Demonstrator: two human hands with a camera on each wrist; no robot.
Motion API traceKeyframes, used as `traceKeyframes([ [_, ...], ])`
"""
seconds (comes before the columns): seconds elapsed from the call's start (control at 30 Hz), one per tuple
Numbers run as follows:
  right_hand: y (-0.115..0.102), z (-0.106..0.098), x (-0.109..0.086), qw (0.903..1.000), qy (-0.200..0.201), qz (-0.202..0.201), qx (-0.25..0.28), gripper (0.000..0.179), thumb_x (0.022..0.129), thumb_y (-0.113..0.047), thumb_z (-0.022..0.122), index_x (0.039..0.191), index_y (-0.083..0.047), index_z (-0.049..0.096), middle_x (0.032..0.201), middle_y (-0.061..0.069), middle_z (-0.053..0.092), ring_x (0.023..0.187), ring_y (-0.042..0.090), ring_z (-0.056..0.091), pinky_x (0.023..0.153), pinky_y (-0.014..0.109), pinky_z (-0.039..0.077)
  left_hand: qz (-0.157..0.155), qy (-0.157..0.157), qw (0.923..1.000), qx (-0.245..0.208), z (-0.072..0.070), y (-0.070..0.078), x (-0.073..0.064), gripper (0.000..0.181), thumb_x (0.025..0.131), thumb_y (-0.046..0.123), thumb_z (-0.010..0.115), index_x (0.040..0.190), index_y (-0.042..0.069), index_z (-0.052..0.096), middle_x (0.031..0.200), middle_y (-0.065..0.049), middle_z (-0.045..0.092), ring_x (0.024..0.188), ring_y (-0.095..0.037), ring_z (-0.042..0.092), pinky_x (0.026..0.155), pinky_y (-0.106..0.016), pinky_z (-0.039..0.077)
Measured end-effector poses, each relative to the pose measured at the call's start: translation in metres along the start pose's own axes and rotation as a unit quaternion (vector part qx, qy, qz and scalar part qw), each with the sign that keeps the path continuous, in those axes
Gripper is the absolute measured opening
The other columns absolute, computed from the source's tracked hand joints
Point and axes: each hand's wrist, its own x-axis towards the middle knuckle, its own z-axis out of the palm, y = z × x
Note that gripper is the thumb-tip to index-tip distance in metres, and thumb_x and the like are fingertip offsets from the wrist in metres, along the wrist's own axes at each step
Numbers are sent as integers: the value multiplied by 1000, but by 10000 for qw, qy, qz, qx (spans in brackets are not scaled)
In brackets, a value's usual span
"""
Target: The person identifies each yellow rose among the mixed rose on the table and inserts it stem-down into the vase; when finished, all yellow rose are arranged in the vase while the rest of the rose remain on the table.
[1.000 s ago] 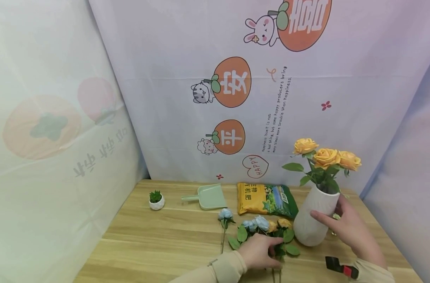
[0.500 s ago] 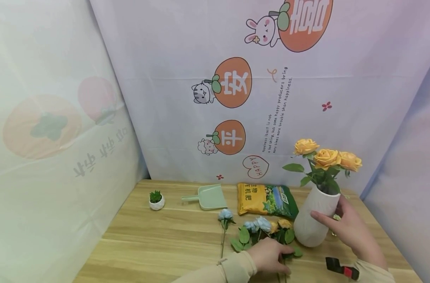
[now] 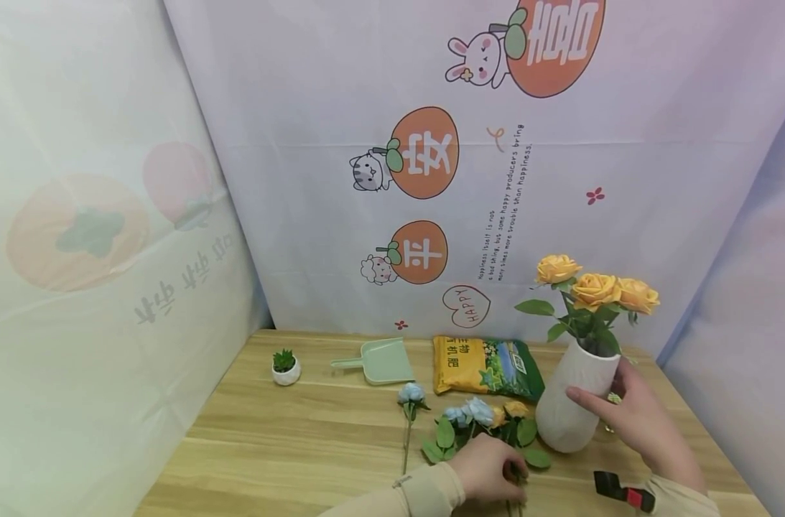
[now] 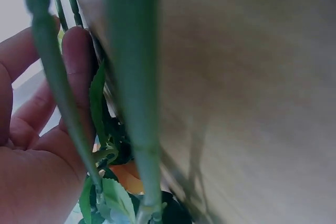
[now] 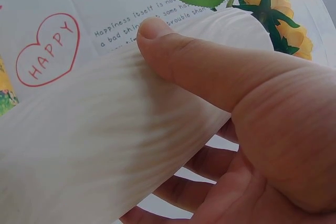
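Note:
My right hand [image 3: 647, 424] holds a white vase [image 3: 576, 402], its thumb across the front and the other fingers behind. In the right wrist view the thumb lies along the ribbed side of the vase [image 5: 100, 129]. Yellow roses [image 3: 595, 291] with green leaves stand in the vase, which leans slightly to the right. My left hand [image 3: 489, 470] is low over the flowers lying on the table, blue roses [image 3: 476, 411] and yellow roses [image 3: 515, 409]. Its thumb and forefinger pinch at thin green stems [image 4: 73, 1]; the exact contact is partly hidden. Other stems [image 4: 134, 103] cross close before the left wrist camera.
A single blue rose [image 3: 411, 393] lies left of the bunch. Behind are a yellow and green soil bag [image 3: 485, 366], a pale green dustpan [image 3: 387, 360] and a small potted succulent [image 3: 286, 368]. Printed cloth [image 3: 302, 215] hangs along the table's back edge.
The left hand has moved a little right over the lying flowers, and its thumb and fingers have drawn closer together at the stems. The right hand and the vase have stayed put.

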Motion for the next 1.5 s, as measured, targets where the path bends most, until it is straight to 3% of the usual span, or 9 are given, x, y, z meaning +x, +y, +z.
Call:
traceKeyframes([
  [0.33, 2, 0, 0, 9999, -39, 100, -32, 103, 100, -53, 75, 167, 3, 20, 155, 37, 43, 135, 58, 49, 95, 68, 56, -435, 274, 9983, -292, 2, 0, -1, 24, 87, 32, 94, 103, 23, 80, 77, 23, 63, 68, 10, 56, 63, -8, 47],
  [0.53, 3, 0, 2, 9999, -73, 91, -50, 103, 100, -53, 75, 167, 4, 20, 155, 37, 43, 135, 58, 49, 94, 67, 57, -312, 4, 9995, 27, 2, 4, 2, 34, 91, 28, 90, 124, 25, 82, 82, 22, 67, 70, 11, 56, 65, -7, 46],
  [0.63, 3, -1, 3, 9999, -75, 100, -74, 104, 100, -54, 74, 167, 4, 19, 155, 38, 43, 135, 58, 49, 94, 67, 57, -149, -185, 9993, 276, 2, 4, 3, 24, 94, 29, 86, 118, 27, 85, 89, 25, 70, 77, 13, 57, 71, -5, 45],
  [0.73, 3, -1, 3, 9999, -79, 131, -74, 104, 100, -54, 74, 167, 4, 19, 156, 38, 42, 136, 58, 48, 94, 67, 57, -211, -282, 9990, 265, 2, 8, 3, 14, 94, 32, 85, 108, 27, 86, 91, 27, 70, 81, 12, 58, 73, -6, 45],
  [0.9, 2, -1, 1, 9999, -72, 138, -67, 104, 100, -53, 75, 166, 5, 19, 155, 39, 42, 135, 58, 49, 95, 67, 57, -566, -239, 9981, -108, 0, 14, -2, 10, 90, 30, 88, 99, 26, 83, 86, 24, 67, 75, 9, 57, 70, -9, 47],
  [1.1, 2, -1, 1, 9999, -97, 124, -35, 103, 101, -53, 74, 166, 5, 19, 155, 38, 43, 135, 57, 50, 94, 66, 58, -567, 16, 9959, -706, -3, 8, -5, 15, 88, 17, 85, 103, 20, 84, 81, 18, 72, 65, 9, 58, 66, -8, 48],
  [1.33, 3, 0, 1, 9999, -81, 52, -45, 101, 101, -52, 75, 165, 5, 21, 153, 38, 46, 134, 57, 51, 90, 60, 60, -760, 127, 9861, -1475, -3, 3, -8, 17, 84, 10, 86, 99, 16, 85, 73, 18, 68, 65, 6, 60, 68, -11, 50],
  [1.5, 3, 0, 1, 10000, -78, 49, -29, 101, 101, -52, 75, 165, 5, 21, 153, 37, 46, 134, 56, 51, 90, 60, 59, -925, 352, 9788, -1791, -3, 0, -11, 20, 81, 8, 88, 98, 18, 85, 69, 18, 66, 64, 3, 61, 79, -14, 51],
])
